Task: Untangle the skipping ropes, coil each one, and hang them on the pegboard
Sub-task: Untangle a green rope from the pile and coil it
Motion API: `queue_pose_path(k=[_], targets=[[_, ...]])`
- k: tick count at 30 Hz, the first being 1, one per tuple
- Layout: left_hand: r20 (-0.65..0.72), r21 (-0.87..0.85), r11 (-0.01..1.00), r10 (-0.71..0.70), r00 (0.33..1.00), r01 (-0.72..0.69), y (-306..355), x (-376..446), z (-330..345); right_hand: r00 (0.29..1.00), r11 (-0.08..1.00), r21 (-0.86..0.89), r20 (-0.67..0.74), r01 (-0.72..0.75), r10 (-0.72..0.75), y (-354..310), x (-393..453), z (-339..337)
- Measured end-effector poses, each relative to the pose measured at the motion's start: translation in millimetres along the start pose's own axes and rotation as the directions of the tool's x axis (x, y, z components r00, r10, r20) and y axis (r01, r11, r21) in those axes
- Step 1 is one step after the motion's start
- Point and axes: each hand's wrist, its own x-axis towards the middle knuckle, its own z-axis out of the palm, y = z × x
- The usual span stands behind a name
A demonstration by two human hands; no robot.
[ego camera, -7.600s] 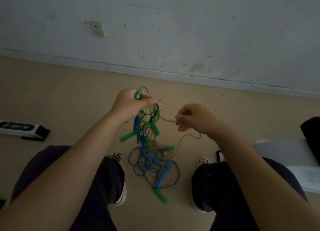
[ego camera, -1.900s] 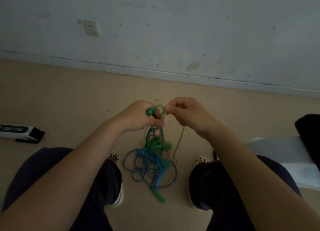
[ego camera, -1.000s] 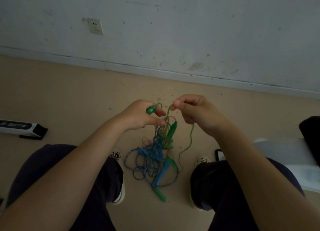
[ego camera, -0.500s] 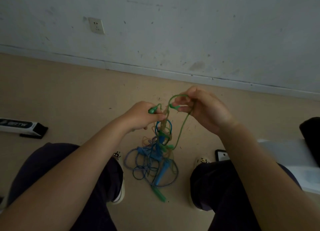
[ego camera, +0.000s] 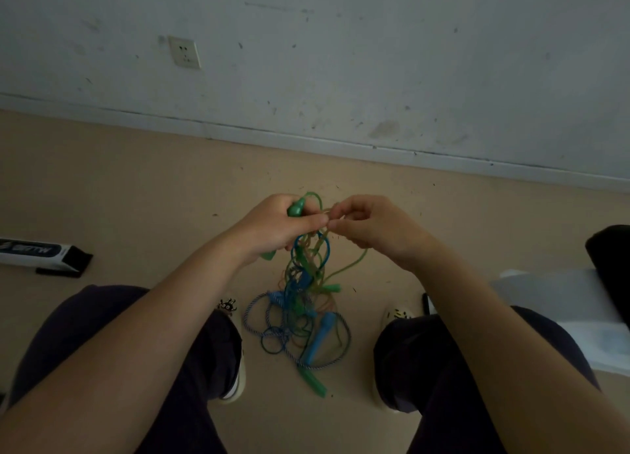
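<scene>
Wall (ego camera: 341, 61) in grey-white stands behind everything, with a socket (ego camera: 184, 52) on it, far up and left of the rope tangle. Below it the beige floor (ego camera: 136, 187) carries the tangle of skipping ropes (ego camera: 300, 303), which sits between my two knees; its lower part lies on the floor and its upper part hangs from my hands. To the right of the tangle I see a pale sheet (ego camera: 562, 300), and well to the left a black and white box (ego camera: 41, 254). Inside the tangle, a blue handle (ego camera: 318, 339) lies low, with a green handle (ego camera: 312, 382) just under it. My left hand (ego camera: 272, 228) is directly above the tangle, fingers curled around another green handle (ego camera: 296, 208), whose top shows by my thumb. My right hand (ego camera: 371, 228) is just beside the left one, thumb and forefinger pinching a thin green cord (ego camera: 344, 269) that falls back into the tangle.
</scene>
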Motion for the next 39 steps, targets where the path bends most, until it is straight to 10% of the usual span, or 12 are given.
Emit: queue_pose_path(k=[6,18,29,39], targets=[[0.060,0.007,1.000,0.009,0.998,-0.009,0.4,1.1,-3.8,0.997,0.997,-0.055,-0.062,0.050,-0.054,-5.1,-1.8,-1.4],[-0.369,0.046,0.999,0.027,0.929,-0.011,1.7,3.3,-15.7,0.966,0.964,-0.264,-0.257,-0.036,-0.034,-0.5,4.3,-11.4],[-0.050,-0.313,0.949,0.004,0.999,-0.020,6.8,-5.2,-10.4,0.987,0.979,-0.205,-0.157,-0.001,-0.032,0.8,2.7,-0.8],[-0.125,-0.228,0.974,-0.044,0.991,0.014,6.2,-2.6,-7.8,0.976,0.985,-0.170,-0.205,0.036,-0.071,0.3,5.6,4.1]])
